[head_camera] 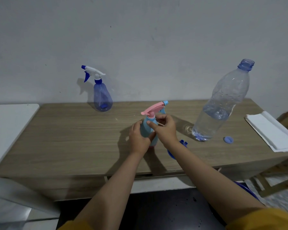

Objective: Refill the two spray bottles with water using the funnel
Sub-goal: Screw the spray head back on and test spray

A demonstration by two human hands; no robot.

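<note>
Your left hand [138, 138] and right hand [163, 128] both grip one light-blue spray bottle [147, 128]. Left of it stands one dark-blue spray bottle [102, 97]; right, one water bottle [221, 105] and one cap [228, 140].

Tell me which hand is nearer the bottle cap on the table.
Right. The right hand is at the pink sprayer's neck, left of the cap; the left hand grips the sprayer's body, farther left.

Both forearms reach up from the bottom of the frame and converge at centre. Left hand [138, 138] wraps the light-blue spray bottle [147, 128] body from the left, fingers curled round it. Right hand [165, 128] sits just right of it, fingers bent, pinching at the bottle's neck. Yellow sleeves at bottom edge.
</note>
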